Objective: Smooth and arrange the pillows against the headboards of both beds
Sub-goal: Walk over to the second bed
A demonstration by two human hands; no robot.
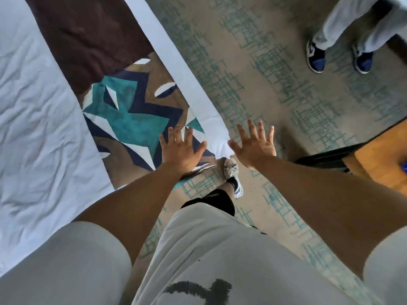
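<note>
Head view looks steeply down: both hands are spread flat with fingers splayed, holding nothing. The left hand (181, 148) hovers over the patterned runner (132, 119) at the corner of the bed (39, 119), the right hand (255, 146) over the carpet (275, 84) just beside that corner. The white sheet is wrinkled. No pillow shows here. A second person's shoes (339, 56) stand well apart at upper right.

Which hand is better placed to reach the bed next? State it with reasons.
Probably the left hand: it is open over the patterned runner at the bed's corner. The right hand, also open, is out over the carpet. No pillows are in view.
</note>
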